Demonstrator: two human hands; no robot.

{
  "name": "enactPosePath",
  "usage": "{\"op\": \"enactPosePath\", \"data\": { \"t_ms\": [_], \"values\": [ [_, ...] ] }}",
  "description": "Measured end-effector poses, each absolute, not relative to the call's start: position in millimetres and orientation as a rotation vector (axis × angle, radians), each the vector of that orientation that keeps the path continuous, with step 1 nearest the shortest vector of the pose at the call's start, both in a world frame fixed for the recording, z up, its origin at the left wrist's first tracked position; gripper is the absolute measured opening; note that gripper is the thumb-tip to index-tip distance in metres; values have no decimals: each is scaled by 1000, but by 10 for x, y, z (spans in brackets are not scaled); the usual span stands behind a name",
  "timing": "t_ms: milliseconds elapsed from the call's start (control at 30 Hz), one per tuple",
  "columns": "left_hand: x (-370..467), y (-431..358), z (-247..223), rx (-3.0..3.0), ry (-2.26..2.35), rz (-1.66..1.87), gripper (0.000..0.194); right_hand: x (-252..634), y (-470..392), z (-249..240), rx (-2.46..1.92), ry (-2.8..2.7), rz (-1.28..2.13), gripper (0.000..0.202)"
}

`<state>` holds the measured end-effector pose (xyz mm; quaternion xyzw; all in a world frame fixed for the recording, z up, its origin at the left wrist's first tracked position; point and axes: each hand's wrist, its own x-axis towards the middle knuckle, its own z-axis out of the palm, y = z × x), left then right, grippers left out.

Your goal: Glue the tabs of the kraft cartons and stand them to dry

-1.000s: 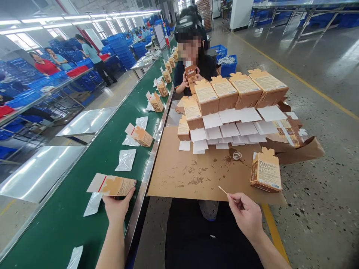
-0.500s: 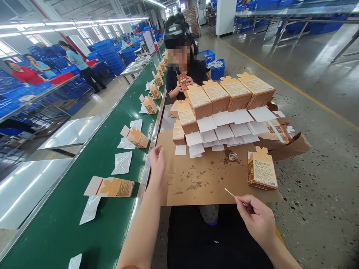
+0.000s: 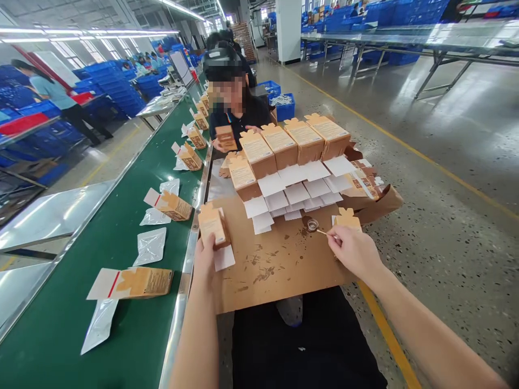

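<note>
My left hand point(image 3: 205, 255) is closed on a tan and brown carton point(image 3: 212, 226) at the left side of the cardboard sheet point(image 3: 243, 259); a white flap sticks out at the carton's near end. A thin cotton swab point(image 3: 321, 232) is pinched in the fingers of my right hand point(image 3: 353, 249). Its far end reaches a small clear round dish point(image 3: 312, 224), around which the cardboard has dark wet spots. Another carton point(image 3: 347, 217) stands just behind my right hand and is partly hidden by it.
Stacked cartons point(image 3: 284, 145) with white flaps rise at the back of the cardboard. On my left runs a green conveyor belt point(image 3: 133, 335) carrying open cartons point(image 3: 152, 282) and silver pouches point(image 3: 151, 246). Across from me, a co-worker point(image 3: 239, 113) holds a brown box point(image 3: 225, 138).
My left hand, formerly without a carton, now grips one on the cardboard. My right hand has moved forward, bringing the swab to the dish. The view has shifted right.
</note>
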<state>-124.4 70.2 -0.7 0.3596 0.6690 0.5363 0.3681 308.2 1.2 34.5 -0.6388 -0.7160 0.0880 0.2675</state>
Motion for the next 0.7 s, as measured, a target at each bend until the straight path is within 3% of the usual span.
{"op": "enactPosePath", "data": {
  "t_ms": [200,367,500,700],
  "values": [
    [-973,-317,-173,576,1461,1288,77,3056,584,230,-1862,-2188,239,24],
    [-748,-510,-148,685,1366,1133,80,3166,624,241,-1834,-2160,249,26],
    [-694,-407,-113,763,1356,1112,81,3059,309,230,-1657,-1934,264,25],
    [-604,-319,-107,802,1421,1106,83,2149,-665,-154,-1276,-1831,460,25]
  ]
}}
